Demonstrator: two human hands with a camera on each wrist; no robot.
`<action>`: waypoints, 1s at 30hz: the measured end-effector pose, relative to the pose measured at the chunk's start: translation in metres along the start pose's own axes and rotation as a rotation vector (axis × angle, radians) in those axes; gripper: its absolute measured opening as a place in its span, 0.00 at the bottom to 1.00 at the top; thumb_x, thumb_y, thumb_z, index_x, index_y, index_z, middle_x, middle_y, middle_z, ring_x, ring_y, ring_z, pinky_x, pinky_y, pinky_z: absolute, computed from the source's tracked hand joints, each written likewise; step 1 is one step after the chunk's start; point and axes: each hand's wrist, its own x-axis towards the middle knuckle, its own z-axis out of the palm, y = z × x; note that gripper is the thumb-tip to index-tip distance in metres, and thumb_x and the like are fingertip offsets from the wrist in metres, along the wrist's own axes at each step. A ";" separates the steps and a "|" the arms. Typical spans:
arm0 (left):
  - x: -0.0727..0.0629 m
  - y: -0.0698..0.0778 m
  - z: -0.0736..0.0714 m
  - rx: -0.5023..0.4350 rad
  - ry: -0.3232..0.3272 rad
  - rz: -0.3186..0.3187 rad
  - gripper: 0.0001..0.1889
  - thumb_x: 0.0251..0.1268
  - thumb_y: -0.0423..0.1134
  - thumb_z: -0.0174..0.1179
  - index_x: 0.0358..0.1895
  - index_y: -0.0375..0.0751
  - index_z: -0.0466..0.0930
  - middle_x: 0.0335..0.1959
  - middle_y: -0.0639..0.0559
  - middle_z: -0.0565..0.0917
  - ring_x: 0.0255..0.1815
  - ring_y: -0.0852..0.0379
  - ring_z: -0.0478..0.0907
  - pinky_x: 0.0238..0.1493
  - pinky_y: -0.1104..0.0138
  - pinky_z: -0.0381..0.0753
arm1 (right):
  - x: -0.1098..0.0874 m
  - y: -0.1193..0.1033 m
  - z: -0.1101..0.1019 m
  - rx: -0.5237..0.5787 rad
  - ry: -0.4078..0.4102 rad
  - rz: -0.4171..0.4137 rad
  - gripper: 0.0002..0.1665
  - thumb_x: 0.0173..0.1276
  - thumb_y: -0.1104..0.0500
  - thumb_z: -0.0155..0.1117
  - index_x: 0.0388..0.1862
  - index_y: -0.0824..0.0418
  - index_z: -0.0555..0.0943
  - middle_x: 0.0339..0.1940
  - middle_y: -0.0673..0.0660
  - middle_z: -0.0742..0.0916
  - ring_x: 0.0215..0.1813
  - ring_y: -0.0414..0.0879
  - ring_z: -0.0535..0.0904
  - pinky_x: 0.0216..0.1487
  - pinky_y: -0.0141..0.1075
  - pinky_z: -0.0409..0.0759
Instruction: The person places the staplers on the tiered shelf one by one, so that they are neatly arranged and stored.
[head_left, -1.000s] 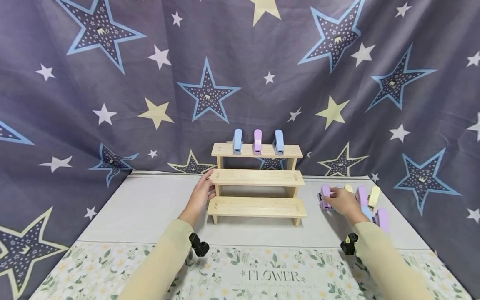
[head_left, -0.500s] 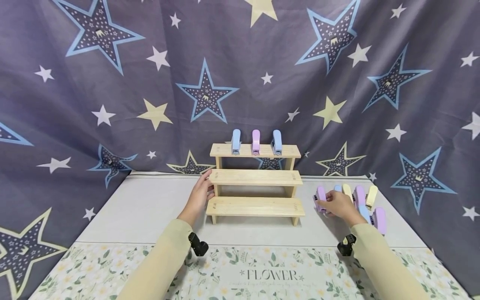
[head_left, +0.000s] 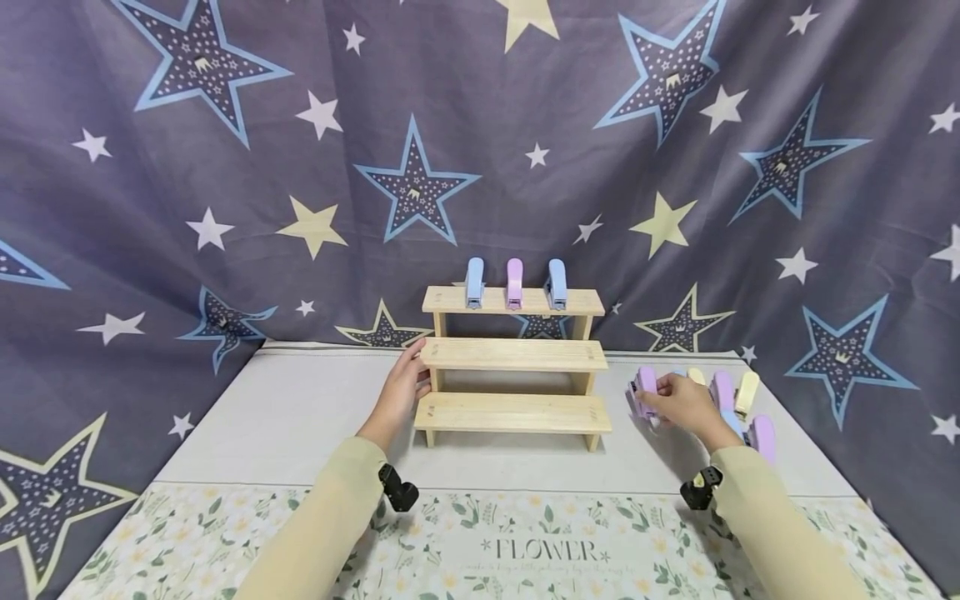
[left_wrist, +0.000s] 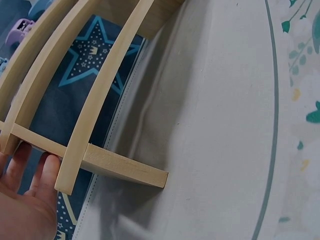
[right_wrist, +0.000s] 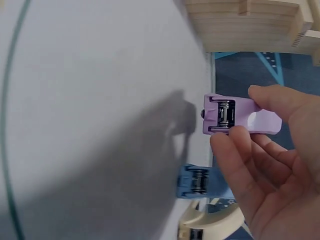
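In the head view, my right hand [head_left: 688, 407] pinches a small purple stapler [head_left: 644, 390] between thumb and fingers, to the right of the shelf. Its underside with a dark spring faces the right wrist camera, which shows this stapler [right_wrist: 243, 114] above a shadow on the table. My left hand [head_left: 397, 397] holds the left end of the three-step wooden shelf [head_left: 513, 355] near the middle step. In the left wrist view, its fingers [left_wrist: 48, 172] reach around the side board. On the top step stand a blue stapler [head_left: 475, 283], a purple stapler [head_left: 514, 284] and another blue stapler [head_left: 557, 285].
Right of the shelf, close beside my right hand, lie more staplers, including a cream stapler [head_left: 747, 394], a purple stapler [head_left: 762, 437] and a blue stapler [right_wrist: 194, 181]. A star-patterned curtain [head_left: 495, 200] hangs behind the table. The white tablecloth [head_left: 322, 417] has a floral front band.
My right hand has brought the purple stapler slightly left, away from the other staplers, and tilted it. The left hand stays at the shelf's end. The head view shifts slightly.
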 end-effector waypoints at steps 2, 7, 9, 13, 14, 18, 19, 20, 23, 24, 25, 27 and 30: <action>0.000 0.000 0.000 -0.001 0.000 0.001 0.28 0.79 0.36 0.36 0.80 0.42 0.52 0.73 0.31 0.62 0.71 0.35 0.63 0.73 0.45 0.60 | -0.001 -0.003 -0.004 -0.002 0.026 -0.024 0.26 0.69 0.48 0.68 0.43 0.72 0.77 0.37 0.63 0.86 0.26 0.51 0.85 0.28 0.36 0.84; 0.001 -0.001 0.000 -0.005 -0.002 0.004 0.28 0.80 0.36 0.36 0.80 0.41 0.52 0.73 0.31 0.62 0.71 0.35 0.63 0.73 0.45 0.61 | -0.001 -0.012 -0.016 -0.001 0.086 -0.053 0.28 0.68 0.46 0.68 0.46 0.71 0.78 0.43 0.67 0.86 0.29 0.51 0.84 0.31 0.37 0.82; 0.001 -0.001 -0.001 -0.007 -0.003 0.005 0.28 0.80 0.36 0.37 0.80 0.42 0.52 0.73 0.31 0.62 0.71 0.35 0.63 0.73 0.45 0.60 | -0.002 -0.017 -0.021 -0.020 0.116 -0.075 0.28 0.68 0.45 0.68 0.48 0.70 0.79 0.44 0.67 0.86 0.33 0.50 0.83 0.33 0.38 0.80; 0.003 -0.002 -0.002 -0.007 -0.006 0.005 0.29 0.79 0.35 0.37 0.80 0.42 0.52 0.73 0.31 0.61 0.71 0.34 0.62 0.73 0.45 0.60 | -0.004 -0.028 -0.031 -0.028 0.168 -0.107 0.28 0.69 0.43 0.67 0.48 0.68 0.80 0.45 0.67 0.86 0.41 0.54 0.81 0.37 0.40 0.77; 0.005 -0.003 -0.002 -0.009 -0.005 0.003 0.29 0.78 0.35 0.37 0.80 0.42 0.52 0.74 0.31 0.61 0.71 0.34 0.62 0.73 0.45 0.60 | -0.005 -0.032 -0.033 -0.021 0.176 -0.110 0.28 0.69 0.43 0.67 0.48 0.68 0.79 0.45 0.67 0.86 0.42 0.55 0.81 0.38 0.40 0.77; 0.015 -0.017 -0.003 -0.016 0.010 0.007 0.29 0.78 0.37 0.38 0.80 0.45 0.54 0.73 0.33 0.62 0.71 0.36 0.63 0.72 0.45 0.61 | -0.007 -0.045 -0.038 0.012 0.184 -0.132 0.28 0.69 0.42 0.67 0.48 0.67 0.78 0.43 0.65 0.86 0.41 0.53 0.82 0.38 0.38 0.80; 0.017 -0.022 -0.003 -0.013 0.016 0.010 0.29 0.78 0.38 0.38 0.80 0.46 0.54 0.73 0.34 0.63 0.70 0.36 0.63 0.72 0.45 0.61 | -0.007 -0.049 -0.038 0.019 0.181 -0.139 0.28 0.69 0.42 0.67 0.48 0.66 0.78 0.42 0.64 0.86 0.40 0.52 0.82 0.37 0.36 0.80; 0.019 -0.025 -0.004 -0.010 0.022 0.014 0.29 0.78 0.39 0.38 0.80 0.47 0.54 0.73 0.34 0.63 0.70 0.37 0.63 0.72 0.45 0.62 | -0.008 -0.053 -0.038 0.031 0.176 -0.150 0.28 0.68 0.42 0.68 0.48 0.66 0.78 0.41 0.64 0.86 0.40 0.52 0.82 0.36 0.36 0.81; 0.022 -0.028 -0.005 -0.013 0.019 0.019 0.29 0.78 0.39 0.37 0.80 0.47 0.54 0.73 0.34 0.62 0.70 0.36 0.63 0.72 0.45 0.61 | -0.006 -0.067 -0.033 0.061 0.168 -0.184 0.25 0.68 0.44 0.69 0.47 0.66 0.78 0.39 0.62 0.87 0.40 0.51 0.82 0.34 0.35 0.81; 0.022 -0.028 -0.005 -0.013 0.016 0.019 0.29 0.79 0.39 0.37 0.80 0.47 0.53 0.73 0.34 0.62 0.71 0.36 0.63 0.73 0.45 0.60 | -0.006 -0.072 -0.031 0.065 0.165 -0.195 0.25 0.68 0.45 0.69 0.46 0.65 0.78 0.39 0.61 0.87 0.40 0.50 0.82 0.34 0.35 0.81; 0.022 -0.028 -0.005 -0.013 0.013 0.019 0.29 0.79 0.39 0.37 0.80 0.47 0.53 0.74 0.34 0.62 0.71 0.36 0.62 0.73 0.45 0.60 | -0.006 -0.078 -0.029 0.067 0.162 -0.206 0.24 0.68 0.45 0.69 0.45 0.65 0.78 0.38 0.61 0.87 0.40 0.50 0.82 0.34 0.36 0.80; 0.022 -0.028 -0.005 -0.013 0.009 0.022 0.29 0.79 0.39 0.37 0.80 0.47 0.53 0.74 0.34 0.61 0.71 0.36 0.62 0.73 0.45 0.60 | -0.004 -0.087 -0.023 0.072 0.156 -0.231 0.23 0.67 0.46 0.70 0.44 0.64 0.79 0.36 0.59 0.87 0.38 0.50 0.83 0.33 0.38 0.79; 0.023 -0.032 -0.004 -0.001 0.025 0.031 0.29 0.78 0.40 0.37 0.80 0.48 0.55 0.72 0.35 0.63 0.69 0.37 0.64 0.72 0.46 0.62 | -0.001 -0.101 -0.012 0.095 0.133 -0.260 0.21 0.67 0.47 0.71 0.42 0.63 0.79 0.35 0.57 0.87 0.37 0.48 0.82 0.34 0.38 0.78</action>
